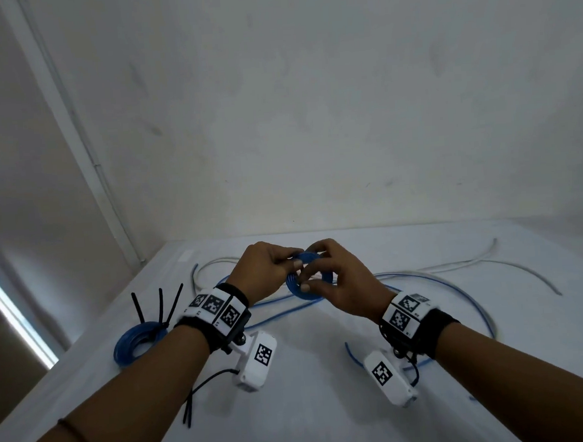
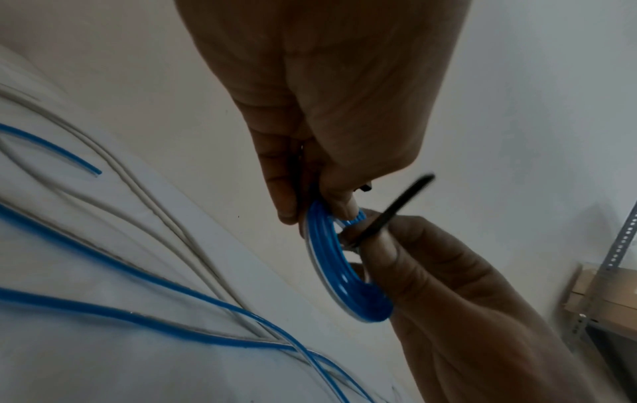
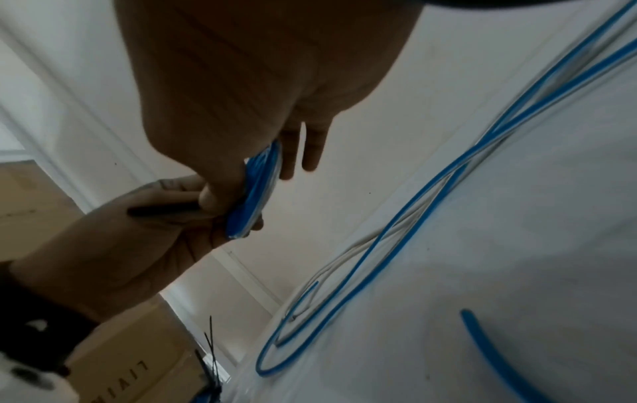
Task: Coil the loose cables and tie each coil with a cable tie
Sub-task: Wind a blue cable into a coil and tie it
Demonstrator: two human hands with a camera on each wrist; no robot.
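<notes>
A small coil of blue cable point(image 1: 317, 295) hangs above the white table point(image 1: 329, 416) between both hands. My left hand point(image 1: 294, 261) pinches the coil's top with thumb and fingers. In the left wrist view the coil point(image 2: 331, 261) shows as a ring under my left hand point(image 2: 315, 212). My right hand point(image 1: 307, 281) grips the coil's right side and pinches a black cable tie point(image 2: 396, 207), which sticks out beside the ring. From the right wrist, my right hand point(image 3: 248, 185) holds the coil point(image 3: 251, 201), its thumb on one end of the tie point(image 3: 162, 210).
A finished blue coil point(image 1: 135, 343) with three black ties point(image 1: 160, 307) standing up lies at the table's left edge. Spare ties point(image 1: 191, 397) lie under my left forearm. Loose blue cable point(image 1: 458, 292) and white cable point(image 1: 511, 269) sprawl across the far and right side.
</notes>
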